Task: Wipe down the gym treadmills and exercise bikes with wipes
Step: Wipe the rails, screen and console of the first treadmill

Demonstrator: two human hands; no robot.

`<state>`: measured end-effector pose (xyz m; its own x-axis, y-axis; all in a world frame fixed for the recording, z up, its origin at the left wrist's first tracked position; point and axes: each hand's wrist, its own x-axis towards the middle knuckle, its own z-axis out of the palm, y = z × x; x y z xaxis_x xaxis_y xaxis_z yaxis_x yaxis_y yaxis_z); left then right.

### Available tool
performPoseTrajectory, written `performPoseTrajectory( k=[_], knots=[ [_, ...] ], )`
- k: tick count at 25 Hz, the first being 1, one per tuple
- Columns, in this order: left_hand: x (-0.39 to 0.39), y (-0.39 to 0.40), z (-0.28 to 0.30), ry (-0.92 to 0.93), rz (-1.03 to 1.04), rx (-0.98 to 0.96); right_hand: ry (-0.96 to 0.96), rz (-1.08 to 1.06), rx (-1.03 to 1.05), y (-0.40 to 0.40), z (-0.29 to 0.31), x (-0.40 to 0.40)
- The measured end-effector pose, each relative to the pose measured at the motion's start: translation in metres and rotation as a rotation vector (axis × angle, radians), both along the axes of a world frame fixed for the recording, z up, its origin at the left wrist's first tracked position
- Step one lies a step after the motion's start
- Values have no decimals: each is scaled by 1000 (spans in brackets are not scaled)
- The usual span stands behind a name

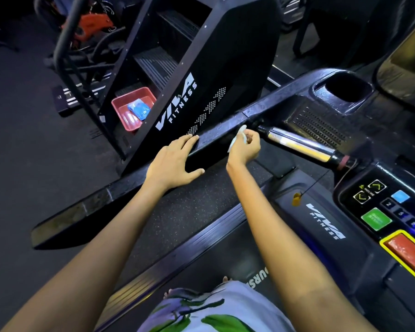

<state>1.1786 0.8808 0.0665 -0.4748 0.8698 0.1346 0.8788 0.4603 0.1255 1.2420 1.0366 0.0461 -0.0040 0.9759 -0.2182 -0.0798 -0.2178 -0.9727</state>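
I stand on a black treadmill whose left handrail (120,188) runs diagonally across the view. My left hand (175,161) rests on that rail, fingers straight over its top and thumb against its inner side. My right hand (244,147) pinches a crumpled pale wipe (237,137) and holds it against the rail, close to where the chrome pulse-grip bar (300,144) joins it. The treadmill console (379,212) with green, blue and red buttons sits at the right.
A black stair-climber machine (201,75) stands just left of the rail. On its lowest step is a red tray (120,104) holding a blue wipe packet (139,108). An orange exercise bike (91,25) is at the far back left. Dark rubber floor (22,130) lies to the left.
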Motion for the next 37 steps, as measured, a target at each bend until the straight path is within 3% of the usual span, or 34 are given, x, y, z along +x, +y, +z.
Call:
performPoseTrajectory(
  k=[2,5,8,13,16,20,23,26,28,32,35,37],
  knots=[
    [0,1,0,-1,-5,3,19,43,60,-4,-2,2],
    [0,0,0,-13,0,4,23,131,-86,-31,-29,9],
    [1,0,0,-8,-3,1,-21,52,-171,-21,-30,7],
    [-1,0,-1,2,-8,-21,39,43,58,-1,2,6],
    [-1,-1,-3,-16,-7,-10,30,152,19,-33,-23,13],
    [-2,-1,-2,0,-22,-26,-7,60,-51,-10,-23,7],
    [-2,-1,-1,7,-24,-41,-26,66,138,5,-3,4],
    [-1,-1,-2,5,-24,-35,-37,208,276,-28,-7,14],
    [-1,-1,-1,6,-26,-38,-28,235,267,-32,-17,17],
    [-2,-1,0,20,-30,-58,-32,81,191,8,-13,8],
    [-2,-1,-1,21,-33,-47,-37,166,312,-13,-15,11],
    [-2,-1,0,15,-30,-41,-47,260,287,-33,-33,16]
  ],
)
